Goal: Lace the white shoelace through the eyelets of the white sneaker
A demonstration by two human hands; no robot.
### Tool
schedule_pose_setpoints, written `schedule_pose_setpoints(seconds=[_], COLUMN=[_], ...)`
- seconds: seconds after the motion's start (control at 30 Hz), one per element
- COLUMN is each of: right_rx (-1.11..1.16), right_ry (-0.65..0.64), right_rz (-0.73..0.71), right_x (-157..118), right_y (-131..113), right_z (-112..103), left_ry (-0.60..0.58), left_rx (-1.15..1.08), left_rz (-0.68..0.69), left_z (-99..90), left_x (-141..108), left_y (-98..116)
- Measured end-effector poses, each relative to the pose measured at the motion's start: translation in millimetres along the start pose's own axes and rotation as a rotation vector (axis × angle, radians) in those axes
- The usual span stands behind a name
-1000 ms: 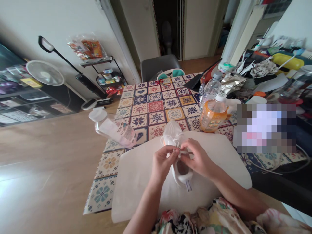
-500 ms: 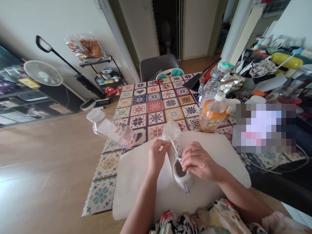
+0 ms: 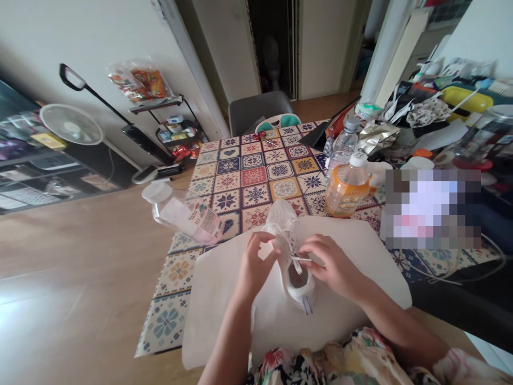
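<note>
A white sneaker [image 3: 282,214] lies on a white mat [image 3: 224,299], its toe pointing away from me and its heel towards me. White shoelaces [image 3: 295,262] hang in a loop over the sneaker's opening. Beside the shoe's left side is my left hand [image 3: 258,264], thumb and fingers apart, with nothing seen between them. On the right, my right hand [image 3: 331,264] is open too, its fingertips close to a lace end by the opening. Whether those fingertips touch the lace, I cannot tell.
An orange-wrapped bottle [image 3: 348,190] and a clear bottle [image 3: 342,147] stand beyond the mat. A clear plastic jar [image 3: 188,214] lies at the table's left edge. Red-handled scissors [image 3: 262,135] rest at the far end. Clutter, including a yellow container [image 3: 467,101], fills the right side.
Both hands have opened and drawn slightly apart from the laces. The lace held by my left fingers is let go, and a loop now hangs over the opening.
</note>
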State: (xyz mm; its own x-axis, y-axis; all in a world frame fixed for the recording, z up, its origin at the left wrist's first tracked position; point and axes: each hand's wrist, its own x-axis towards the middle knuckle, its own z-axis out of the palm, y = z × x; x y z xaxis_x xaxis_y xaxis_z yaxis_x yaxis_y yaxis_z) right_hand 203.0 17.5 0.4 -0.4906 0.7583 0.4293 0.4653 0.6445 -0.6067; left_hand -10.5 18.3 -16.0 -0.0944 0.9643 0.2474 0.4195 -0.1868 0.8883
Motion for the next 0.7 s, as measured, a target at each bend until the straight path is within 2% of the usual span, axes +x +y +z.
schedule_pose_setpoints(seconds=[0.07, 0.13, 0.33, 0.5, 0.57, 0.63, 0.7], right_rx=[-0.047, -0.096, -0.143, -0.128, -0.041, 0.155, 0.429], right_ry=[0.009, 0.017, -0.087, 0.004, 0.038, 0.035, -0.045], right_rz=[-0.006, -0.039, -0.089, -0.136, -0.126, -0.106, -0.143], right_x=[1.3, 3.3, 7.4, 11.1, 11.5, 10.1, 7.6], right_y=[-1.7, -4.8, -13.3, -7.4, -11.3, -22.1, -36.3], right_z=[-0.1, -0.6, -1.6, 5.9, 4.3, -4.1, -17.5], left_ry=[-0.146, -0.234, -0.217, -0.219, -0.210, -0.195, -0.184], left_rx=[-0.013, -0.025, -0.050, -0.104, -0.107, -0.094, -0.079], left_rz=[0.060, 0.085, 0.062, 0.055, 0.043, 0.033, 0.033], left_z=[-2.8, -3.1, 0.2, -0.7, -0.1, 1.1, 2.5], left_x=[-6.1, -10.7, -12.5, -12.4, -13.3, -14.4, -15.4], left_y=[6.7, 12.3, 13.5, 10.5, 9.4, 8.2, 7.6])
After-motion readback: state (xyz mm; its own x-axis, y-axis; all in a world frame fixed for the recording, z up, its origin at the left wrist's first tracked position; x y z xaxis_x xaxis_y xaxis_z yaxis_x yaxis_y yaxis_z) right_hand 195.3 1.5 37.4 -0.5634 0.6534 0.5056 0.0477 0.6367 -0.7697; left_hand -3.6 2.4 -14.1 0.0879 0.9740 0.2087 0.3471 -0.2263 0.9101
